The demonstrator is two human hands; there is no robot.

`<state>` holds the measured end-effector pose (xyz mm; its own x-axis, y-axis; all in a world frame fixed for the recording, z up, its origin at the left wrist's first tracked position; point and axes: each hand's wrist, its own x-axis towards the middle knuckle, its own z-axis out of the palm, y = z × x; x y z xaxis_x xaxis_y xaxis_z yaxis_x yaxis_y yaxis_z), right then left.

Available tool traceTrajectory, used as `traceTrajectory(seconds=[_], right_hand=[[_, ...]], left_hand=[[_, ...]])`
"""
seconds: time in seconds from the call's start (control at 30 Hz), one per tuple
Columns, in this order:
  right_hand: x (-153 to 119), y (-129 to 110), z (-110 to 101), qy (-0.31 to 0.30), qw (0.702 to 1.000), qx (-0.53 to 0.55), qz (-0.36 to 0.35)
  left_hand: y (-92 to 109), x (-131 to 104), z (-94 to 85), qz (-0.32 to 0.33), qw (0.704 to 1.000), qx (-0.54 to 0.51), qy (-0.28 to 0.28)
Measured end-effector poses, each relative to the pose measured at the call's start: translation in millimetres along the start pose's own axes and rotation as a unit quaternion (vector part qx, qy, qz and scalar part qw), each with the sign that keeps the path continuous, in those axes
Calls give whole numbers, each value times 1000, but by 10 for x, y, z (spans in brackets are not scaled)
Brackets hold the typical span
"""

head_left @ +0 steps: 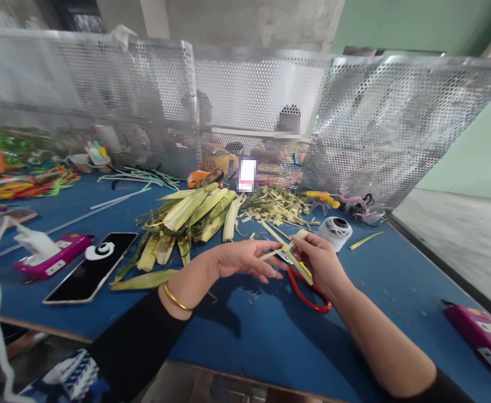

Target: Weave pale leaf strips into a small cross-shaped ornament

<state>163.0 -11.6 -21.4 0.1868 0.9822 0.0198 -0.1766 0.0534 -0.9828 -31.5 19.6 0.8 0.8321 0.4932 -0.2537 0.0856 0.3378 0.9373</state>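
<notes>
Crossed strips of pale corn husk [288, 247] are above the blue table, pinched at one end between the thumb and fingers of my right hand [319, 260]. My left hand [249, 260] reaches in from the other side with its fingers stretched and spread. One thin strip end lies among those fingers; whether they press on it is hard to tell. Beneath the strips lie red-handled scissors [308, 294], their blades partly hidden. A heap of corn husks [199, 215] sits beyond my left hand, and a white spool of thread [335, 233] stands past my right hand.
Shredded husk bits [279, 205] lie at the back near a yellow-handled tool [323, 197]. At left are a phone [92, 268] and a magenta power strip [55, 256]; another power strip [482, 336] is at right. A perforated metal screen [245, 84] closes the far edge.
</notes>
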Motion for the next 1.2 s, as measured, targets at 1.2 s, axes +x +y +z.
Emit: traceTrajectory(seconds=[1.2], right_hand=[[-34, -98, -7, -203, 947, -246, -46]], left_hand=[[-209, 118, 352, -41, 975, 208, 70]])
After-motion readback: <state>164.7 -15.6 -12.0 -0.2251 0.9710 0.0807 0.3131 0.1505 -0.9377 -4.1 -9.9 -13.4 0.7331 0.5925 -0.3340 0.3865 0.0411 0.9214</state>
